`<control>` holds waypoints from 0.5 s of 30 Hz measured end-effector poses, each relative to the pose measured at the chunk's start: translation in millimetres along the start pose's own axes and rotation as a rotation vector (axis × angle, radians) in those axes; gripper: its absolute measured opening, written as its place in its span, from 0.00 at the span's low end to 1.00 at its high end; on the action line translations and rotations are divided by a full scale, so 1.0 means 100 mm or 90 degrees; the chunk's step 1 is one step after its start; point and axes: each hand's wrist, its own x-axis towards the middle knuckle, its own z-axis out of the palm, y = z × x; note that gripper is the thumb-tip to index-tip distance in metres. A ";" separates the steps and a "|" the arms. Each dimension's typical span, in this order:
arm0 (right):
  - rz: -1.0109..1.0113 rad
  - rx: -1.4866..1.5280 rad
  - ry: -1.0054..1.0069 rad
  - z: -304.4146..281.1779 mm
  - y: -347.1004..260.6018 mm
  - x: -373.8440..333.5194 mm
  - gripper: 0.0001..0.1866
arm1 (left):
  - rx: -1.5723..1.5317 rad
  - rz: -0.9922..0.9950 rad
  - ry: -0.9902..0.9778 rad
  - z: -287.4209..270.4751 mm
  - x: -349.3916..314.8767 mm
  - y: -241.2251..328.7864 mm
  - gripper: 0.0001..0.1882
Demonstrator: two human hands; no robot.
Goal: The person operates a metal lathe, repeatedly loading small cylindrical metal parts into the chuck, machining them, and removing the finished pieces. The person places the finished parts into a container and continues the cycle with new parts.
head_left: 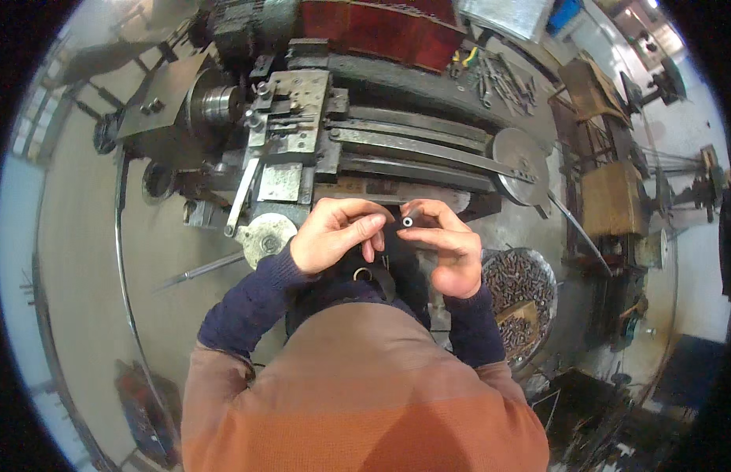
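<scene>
Just in front of my body, my right hand [453, 242] pinches a small metal sleeve [408, 223] between thumb and fingers. The sleeve's round bored end faces up at me. My left hand [338, 234] hovers close by on the left, apart from the sleeve, its thumb against its curled fingers. Whatever may sit inside that pinch is hidden. Beyond both hands stands a metal lathe, with its chuck [216, 104] at the left and its tool post [290, 114] in the middle.
A pale round handwheel [268, 237] juts out near my left wrist. Low on the right stands a round tub [551, 277] of small metal parts, with a box [516, 324] inside it. Hand tools [499, 82] lie behind the lathe bed [416, 145], near a red bin [381, 31].
</scene>
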 end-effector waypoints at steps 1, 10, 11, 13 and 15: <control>-0.007 0.029 -0.013 0.00 0.02 0.04 0.22 | -0.029 -0.015 0.009 -0.01 0.00 -0.02 0.16; 0.037 0.096 -0.019 0.11 0.26 0.17 0.24 | -0.216 -0.082 -0.001 -0.05 0.06 -0.26 0.20; 0.044 0.098 -0.018 0.12 0.28 0.18 0.24 | -0.226 -0.086 -0.001 -0.06 0.06 -0.28 0.20; 0.055 0.102 -0.018 0.13 0.30 0.19 0.24 | -0.251 -0.094 0.000 -0.08 0.07 -0.29 0.19; 0.067 0.118 -0.008 0.15 0.30 0.20 0.25 | -0.280 -0.103 0.002 -0.08 0.07 -0.27 0.19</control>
